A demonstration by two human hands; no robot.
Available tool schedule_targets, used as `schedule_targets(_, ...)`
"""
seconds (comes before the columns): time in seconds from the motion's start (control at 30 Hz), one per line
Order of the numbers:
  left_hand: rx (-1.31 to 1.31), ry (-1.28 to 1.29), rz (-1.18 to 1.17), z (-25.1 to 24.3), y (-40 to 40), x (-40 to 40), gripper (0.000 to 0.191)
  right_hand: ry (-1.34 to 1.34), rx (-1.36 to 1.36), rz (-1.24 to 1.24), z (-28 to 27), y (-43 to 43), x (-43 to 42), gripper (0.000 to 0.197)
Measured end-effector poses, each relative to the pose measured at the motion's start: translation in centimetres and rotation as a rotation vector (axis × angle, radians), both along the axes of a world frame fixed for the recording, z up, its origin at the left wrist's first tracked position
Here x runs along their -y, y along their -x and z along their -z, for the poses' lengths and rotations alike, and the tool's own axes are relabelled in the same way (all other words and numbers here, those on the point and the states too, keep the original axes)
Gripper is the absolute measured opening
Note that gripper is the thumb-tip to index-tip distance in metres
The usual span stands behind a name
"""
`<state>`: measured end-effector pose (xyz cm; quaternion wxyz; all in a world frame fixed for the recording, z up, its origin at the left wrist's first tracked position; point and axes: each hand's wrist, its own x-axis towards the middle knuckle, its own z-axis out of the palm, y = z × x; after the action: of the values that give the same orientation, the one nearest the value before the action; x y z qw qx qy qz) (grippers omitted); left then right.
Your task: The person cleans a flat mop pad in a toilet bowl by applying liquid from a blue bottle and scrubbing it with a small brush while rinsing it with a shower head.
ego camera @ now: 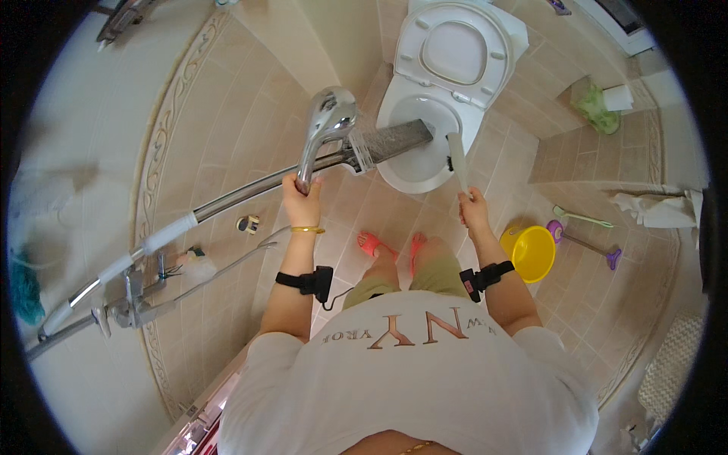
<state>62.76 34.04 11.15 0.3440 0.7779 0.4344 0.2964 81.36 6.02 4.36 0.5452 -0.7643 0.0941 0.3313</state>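
My left hand (302, 205) grips the handle of a chrome handheld shower head (331, 111), raised at the centre left. Just behind it passes the metal pole of a flat mop (244, 196); whether hand and pole touch cannot be told. The mop's grey pad (398, 141) reaches over the bowl of the white toilet (409, 179), whose lid and seat are up. In my right hand (473, 209) is a pale-handled brush (457, 156), its dark bristles facing left, beside the bowl's right rim. Water flow from the shower head cannot be made out.
A yellow bucket (530, 254) stands on the tiled floor at the right, beside a purple-ended plunger-like tool (586, 244) and a pale green brush (583, 216). Shower fittings (133, 298) and a hose (216, 273) are along the left wall. A tiled ledge (597, 159) juts out at the right.
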Motion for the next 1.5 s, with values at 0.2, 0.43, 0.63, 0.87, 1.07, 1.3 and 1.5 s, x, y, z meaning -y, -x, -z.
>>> schedule_targets(0.2,-0.108,0.076,-0.125,1.5,-0.1,-0.1,0.026,0.048,0.068,-0.144,12.6,-3.3,-3.6,0.041)
schedule_targets(0.43,-0.070,0.271,-0.199,4.1,-4.5,2.8,0.024,0.031,0.345,-0.253,22.8,-6.6,-10.6,0.038)
schedule_targets(0.63,-0.076,0.334,-0.214,7.7,-7.3,4.2,0.025,0.025,0.290,-0.281,21.3,-4.5,-14.6,0.034)
schedule_targets(0.87,-0.165,0.332,-0.165,9.3,-11.1,4.8,0.025,0.038,0.365,-0.726,18.1,-2.9,-12.6,0.042)
schedule_targets(1.07,-0.161,0.379,-0.158,10.4,-12.3,5.4,0.027,0.313,0.457,-0.654,26.1,-9.6,-9.3,0.039)
schedule_targets(1.3,-0.168,0.412,-0.158,11.2,-11.8,4.7,0.028,-0.007,0.390,-0.606,22.8,-2.4,-12.0,0.042)
schedule_targets(1.5,-0.171,0.516,-0.148,11.6,-13.0,5.1,0.030,0.303,0.421,-0.500,27.3,-8.1,-10.3,0.045)
